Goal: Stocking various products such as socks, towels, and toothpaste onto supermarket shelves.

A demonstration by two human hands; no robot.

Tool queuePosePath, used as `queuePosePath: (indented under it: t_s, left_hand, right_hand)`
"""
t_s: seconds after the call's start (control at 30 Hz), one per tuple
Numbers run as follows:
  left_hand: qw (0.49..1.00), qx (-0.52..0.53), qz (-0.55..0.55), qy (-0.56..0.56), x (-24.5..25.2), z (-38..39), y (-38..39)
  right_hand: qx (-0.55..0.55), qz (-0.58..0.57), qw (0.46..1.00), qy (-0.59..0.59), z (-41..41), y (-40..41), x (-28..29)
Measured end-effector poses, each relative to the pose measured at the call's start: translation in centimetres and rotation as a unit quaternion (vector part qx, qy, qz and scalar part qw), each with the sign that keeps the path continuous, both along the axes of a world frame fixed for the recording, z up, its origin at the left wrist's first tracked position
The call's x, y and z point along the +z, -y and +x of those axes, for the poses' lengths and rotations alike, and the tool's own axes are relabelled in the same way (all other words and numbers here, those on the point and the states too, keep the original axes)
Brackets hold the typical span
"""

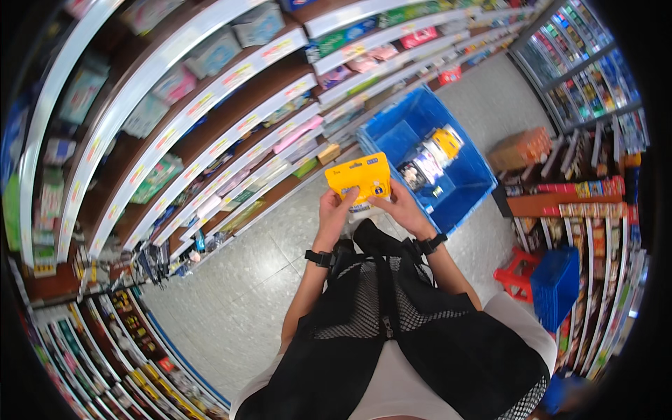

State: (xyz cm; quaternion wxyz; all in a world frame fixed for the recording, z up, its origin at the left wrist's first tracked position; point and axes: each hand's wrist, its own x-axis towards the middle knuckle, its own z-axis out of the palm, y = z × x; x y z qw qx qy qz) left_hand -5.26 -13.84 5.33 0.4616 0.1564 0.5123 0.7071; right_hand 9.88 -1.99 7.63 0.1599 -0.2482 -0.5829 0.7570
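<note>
A yellow product package [361, 176] with a hang hole and writing is held up by both hands, above the floor and beside the blue crate. My left hand [335, 211] grips its lower left part, the thumb on its front. At its lower right edge, my right hand [401, 209] holds it between thumb and fingers. Part of a paler package shows under the yellow one. Right of the hands stands the blue plastic crate [464, 207], with several packages inside, among them a yellow and white one [446, 144] and a black one [412, 175].
Stocked store shelves [226, 84] run along the upper left, more shelves [126, 336] stand lower left. At the right are a cardboard box [520, 148], a red plastic stool [517, 273], a second blue crate [555, 283] and further shelves. Glass-door coolers [583, 68] stand upper right.
</note>
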Motion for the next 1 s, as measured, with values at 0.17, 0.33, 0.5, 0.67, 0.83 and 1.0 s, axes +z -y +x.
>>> queuePosePath:
  t_s: [0.17,0.33,0.5,0.67,0.83,1.0]
  left_hand:
    - [0.997,0.077,0.013,-0.012,-1.6,1.9,2.4]
    - [0.993,0.109,0.026,-0.034,-1.6,2.5,3.1]
    - [0.983,0.181,0.013,-0.04,-0.3,2.9,3.6]
    - [0.974,0.217,0.024,-0.066,0.3,5.2,5.9]
    - [0.965,0.26,-0.016,-0.007,-0.4,8.0,8.8]
    - [0.943,0.329,-0.021,-0.047,-2.2,9.2,10.8]
  right_hand:
    - [0.039,0.014,0.999,0.01,0.1,1.4,-0.7]
    - [0.068,0.005,0.997,0.043,-0.6,0.9,1.1]
    - [0.146,0.004,0.989,-0.008,-2.6,-1.4,-1.8]
    - [0.229,0.007,0.973,0.008,-4.5,-1.7,-3.9]
    - [0.324,-0.014,0.946,0.014,-5.4,-0.3,-3.7]
    - [0.384,0.002,0.923,0.036,-6.7,2.1,-2.8]
